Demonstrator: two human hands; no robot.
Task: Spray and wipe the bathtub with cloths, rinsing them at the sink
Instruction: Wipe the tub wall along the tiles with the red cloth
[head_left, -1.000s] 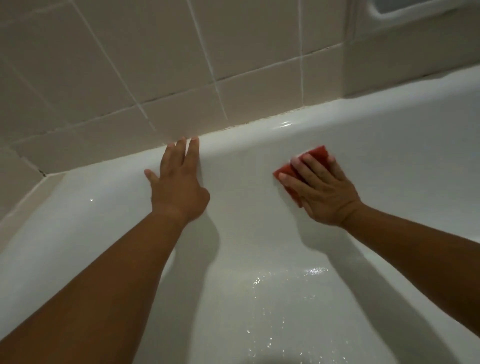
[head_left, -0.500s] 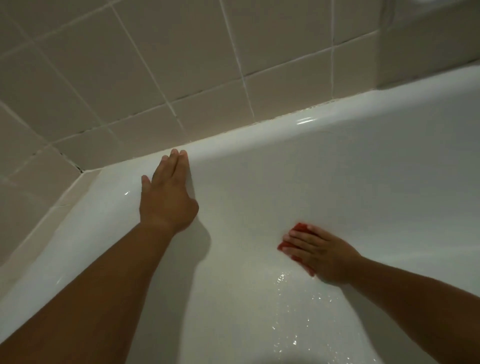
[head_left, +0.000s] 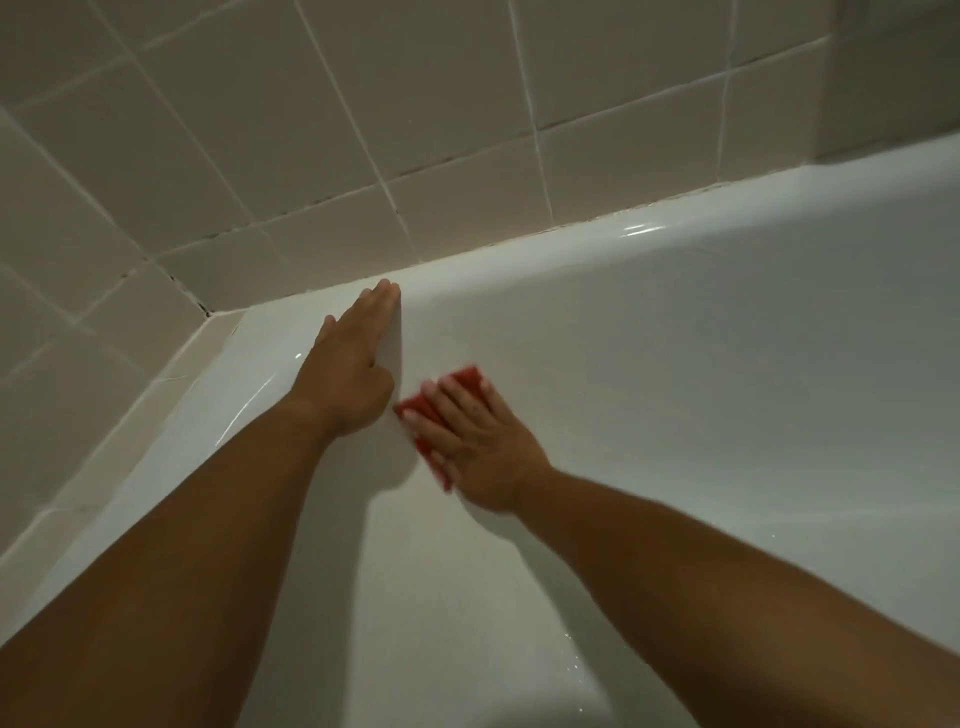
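Note:
A white bathtub (head_left: 701, 364) fills the view, its far rim meeting the tiled wall. My left hand (head_left: 348, 371) lies flat on the tub's far inner wall, fingers straight and reaching the rim. Just right of it, my right hand (head_left: 475, 441) presses a red cloth (head_left: 428, 410) flat against the same wall with straight fingers. Most of the cloth is hidden under the hand; its red edges show above and left of the fingers.
Beige wall tiles (head_left: 311, 130) with pale grout rise behind the tub and turn a corner at the left (head_left: 208, 312). Water drops glisten on the tub's lower slope (head_left: 574, 662).
My right hand has slid the red cloth up and left from the lower wall to beside my left hand. The left hand stays on the wall; the view has shifted left.

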